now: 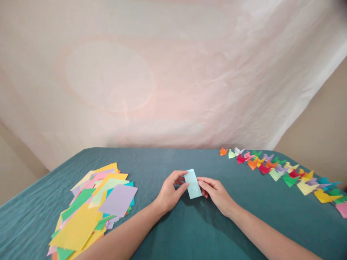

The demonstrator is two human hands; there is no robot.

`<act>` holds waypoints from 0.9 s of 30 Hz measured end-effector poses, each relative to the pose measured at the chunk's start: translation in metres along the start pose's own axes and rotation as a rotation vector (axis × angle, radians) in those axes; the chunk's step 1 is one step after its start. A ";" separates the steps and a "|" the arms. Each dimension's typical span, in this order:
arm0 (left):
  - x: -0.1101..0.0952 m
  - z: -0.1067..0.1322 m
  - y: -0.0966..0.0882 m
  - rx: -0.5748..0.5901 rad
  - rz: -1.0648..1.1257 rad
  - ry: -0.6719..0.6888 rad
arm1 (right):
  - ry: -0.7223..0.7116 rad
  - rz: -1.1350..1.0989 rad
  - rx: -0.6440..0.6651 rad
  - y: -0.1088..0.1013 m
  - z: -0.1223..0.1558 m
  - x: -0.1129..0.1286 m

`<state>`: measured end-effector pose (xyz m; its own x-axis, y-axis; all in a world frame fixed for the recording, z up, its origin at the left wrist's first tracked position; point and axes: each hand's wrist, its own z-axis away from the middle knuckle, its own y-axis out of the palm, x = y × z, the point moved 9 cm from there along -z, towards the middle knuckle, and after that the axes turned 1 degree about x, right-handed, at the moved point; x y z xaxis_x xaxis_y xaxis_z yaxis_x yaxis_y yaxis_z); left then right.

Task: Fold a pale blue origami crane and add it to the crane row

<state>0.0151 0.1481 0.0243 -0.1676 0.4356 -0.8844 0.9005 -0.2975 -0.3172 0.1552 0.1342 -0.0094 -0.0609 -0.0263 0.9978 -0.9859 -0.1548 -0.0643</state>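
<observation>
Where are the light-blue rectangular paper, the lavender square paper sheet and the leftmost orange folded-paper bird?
Light-blue rectangular paper (193, 185), head view: middle of its face.
Lavender square paper sheet (118, 200), head view: centre of its upper face.
Leftmost orange folded-paper bird (223, 152), head view: its body.

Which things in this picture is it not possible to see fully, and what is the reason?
All in the head view:
- Far side of the pale blue paper: faces away.
- Some fingertips of the left hand and right hand: behind the paper or other fingers.
- Lower sheets of the paper pile: covered by upper ones.
- Pink folded figure: cut by the right edge.
- Creases on the farthest orange figure: too small.
</observation>
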 end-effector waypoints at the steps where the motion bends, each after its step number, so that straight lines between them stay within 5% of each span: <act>1: 0.002 0.000 0.000 0.004 0.028 -0.019 | -0.007 -0.010 -0.013 -0.001 0.000 0.000; 9: 0.017 -0.003 0.005 0.064 0.193 -0.144 | -0.135 0.018 -0.021 0.003 0.004 0.014; 27: 0.017 -0.004 0.005 0.086 0.239 -0.159 | -0.184 0.093 0.042 0.007 0.005 0.014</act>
<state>0.0182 0.1571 0.0086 -0.0223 0.2078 -0.9779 0.8856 -0.4497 -0.1157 0.1483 0.1281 0.0039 -0.1179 -0.2221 0.9679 -0.9696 -0.1845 -0.1604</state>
